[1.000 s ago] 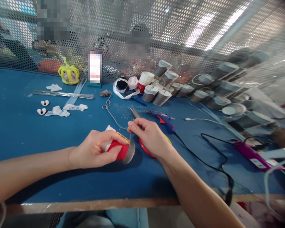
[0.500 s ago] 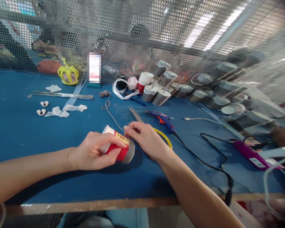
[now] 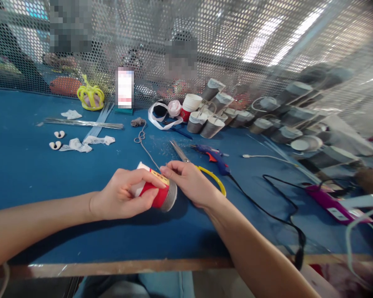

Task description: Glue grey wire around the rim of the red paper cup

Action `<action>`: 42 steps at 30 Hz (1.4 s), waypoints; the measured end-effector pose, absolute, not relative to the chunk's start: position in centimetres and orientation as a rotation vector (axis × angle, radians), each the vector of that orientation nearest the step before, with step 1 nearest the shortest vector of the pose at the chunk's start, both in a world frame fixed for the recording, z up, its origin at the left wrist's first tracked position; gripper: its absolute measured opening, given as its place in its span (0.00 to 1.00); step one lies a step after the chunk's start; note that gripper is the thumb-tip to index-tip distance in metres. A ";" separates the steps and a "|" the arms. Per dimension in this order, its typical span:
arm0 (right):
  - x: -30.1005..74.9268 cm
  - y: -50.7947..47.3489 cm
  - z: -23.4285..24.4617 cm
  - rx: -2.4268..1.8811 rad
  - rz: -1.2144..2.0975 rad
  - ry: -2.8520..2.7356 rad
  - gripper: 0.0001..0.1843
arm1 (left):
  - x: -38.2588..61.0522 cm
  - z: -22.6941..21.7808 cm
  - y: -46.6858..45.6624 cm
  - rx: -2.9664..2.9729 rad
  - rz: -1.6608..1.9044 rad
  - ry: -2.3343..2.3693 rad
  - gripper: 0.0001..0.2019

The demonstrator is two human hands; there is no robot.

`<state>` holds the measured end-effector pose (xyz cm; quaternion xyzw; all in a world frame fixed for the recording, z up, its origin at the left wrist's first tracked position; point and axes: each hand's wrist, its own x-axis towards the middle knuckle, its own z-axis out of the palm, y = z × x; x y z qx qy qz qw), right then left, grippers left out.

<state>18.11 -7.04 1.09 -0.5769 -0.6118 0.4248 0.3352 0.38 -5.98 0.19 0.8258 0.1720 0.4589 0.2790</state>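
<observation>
My left hand [image 3: 132, 192] is wrapped round a red and white paper cup [image 3: 160, 198], which lies tilted with one end toward the right. Grey cord is wound in rows about that right end. Close beside it, my right hand [image 3: 186, 180] pinches the grey cord [image 3: 149, 155] between thumb and forefinger at the cup's upper side. The cord runs back across the table to a small loose bundle [image 3: 138, 122]. Scissors [image 3: 213, 176] with yellow handles lie partly under my right hand. A blue glue gun [image 3: 213, 157] rests just beyond them.
Several grey-wrapped cups [image 3: 211, 126] stand and lie at the back right. A purple power strip [image 3: 329, 203] with black cables is at the right. Wire rods [image 3: 83, 123], white scraps [image 3: 77, 145] and a yellow basket-like piece [image 3: 91, 97] occupy the left. A perforated metal screen [image 3: 143, 49] closes the back.
The cup has turned slightly in my left hand. My right hand stays at the cord, shifted very slightly. The rest of the table is unchanged.
</observation>
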 end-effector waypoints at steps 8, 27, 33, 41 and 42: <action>18.2 -6.7 0.7 -1.511 1.269 -1.461 0.19 | 0.5 0.0 -5.9 1.952 1.118 0.633 0.07; 18.7 -5.7 1.0 -1.732 0.930 -1.482 0.15 | 1.6 1.7 -4.4 0.903 0.997 0.729 0.08; 18.8 -6.5 1.4 -1.482 0.581 -1.689 0.16 | 1.8 1.9 -3.5 0.777 0.957 0.863 0.10; 17.5 -7.6 1.2 -1.437 0.376 -1.899 0.08 | 1.7 2.0 -3.6 0.780 0.898 0.926 0.10; 17.5 -7.6 1.2 -1.430 0.369 -1.904 0.07 | 1.7 2.0 -3.6 0.780 0.899 0.923 0.10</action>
